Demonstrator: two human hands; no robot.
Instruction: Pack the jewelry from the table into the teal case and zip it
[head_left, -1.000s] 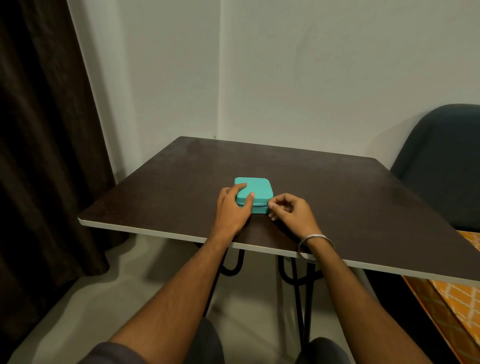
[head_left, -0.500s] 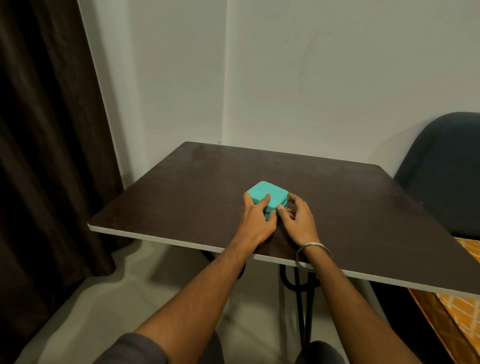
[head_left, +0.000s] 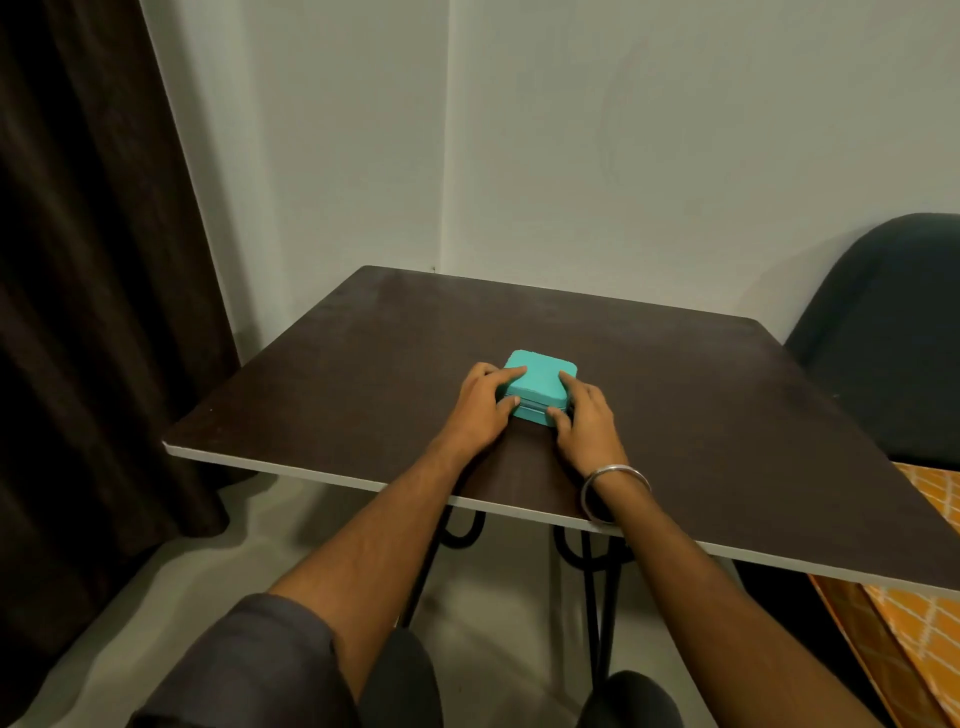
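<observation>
Both hands are on the teal case (head_left: 540, 387) right now, one at each side. Left hand (head_left: 480, 410) comes in from the near-left: its index finger lies flat across the lid's left edge, and the thumb presses against the front wall near the zipper line. Right hand (head_left: 584, 421) mirrors it on the near-right corner, index finger on top of the lid, thumb tucked against the front face low down. So each hand is closed on the case in a pinch, finger above and thumb in front, with the case clamped between them.

That case sits flat on the dark brown surface (head_left: 701, 415), roughly in the middle and a bit toward the near edge. Its lid is down; a thin darker seam runs along the front between lid and base, but whether the zipper is fully drawn I cannot tell from this angle. No loose jewelry shows on the surface.

A silver bangle (head_left: 613, 491) rings the right wrist, hanging just over the pale front edge of the surface. Black metal legs (head_left: 597, 587) show beneath. Off to the right, a dark chair (head_left: 893, 343) stands beside the surface, with orange patterned fabric (head_left: 924, 613) below it. A dark curtain (head_left: 88, 260) fills the left side.
</observation>
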